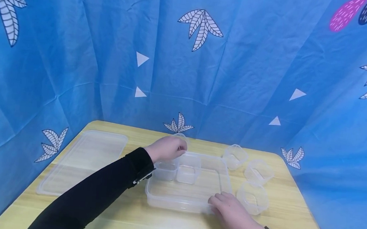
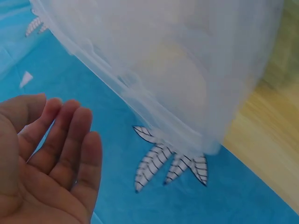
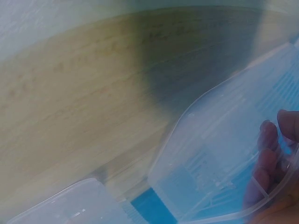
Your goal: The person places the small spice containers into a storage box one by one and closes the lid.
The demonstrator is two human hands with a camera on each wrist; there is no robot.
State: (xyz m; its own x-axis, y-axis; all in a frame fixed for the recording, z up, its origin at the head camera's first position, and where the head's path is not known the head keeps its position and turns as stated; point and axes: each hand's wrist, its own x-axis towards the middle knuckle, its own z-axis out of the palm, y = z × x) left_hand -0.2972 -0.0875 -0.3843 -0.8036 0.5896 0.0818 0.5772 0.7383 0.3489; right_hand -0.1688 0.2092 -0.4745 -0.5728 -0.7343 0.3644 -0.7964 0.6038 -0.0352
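A large clear plastic box (image 1: 177, 203) stands in the middle of the table, with two small clear cups (image 1: 187, 171) side by side in its left part. My left hand (image 1: 168, 148) is over the box's back left corner, close to another small clear cup (image 1: 182, 136) partly hidden behind it. In the left wrist view, the fingers (image 2: 77, 135) are loosely bent with nothing between them, apart from the blurred clear plastic. My right hand (image 1: 232, 214) grips the box at its front right corner, fingers (image 3: 264, 163) at the rim.
To the right of the box stand three more small clear cups: one at the back (image 1: 235, 156), one in the middle (image 1: 258, 172) and one at the front (image 1: 253, 198). A flat clear lid (image 1: 84, 157) lies at the left. A blue patterned curtain (image 1: 186, 75) surrounds the wooden table (image 1: 291, 221).
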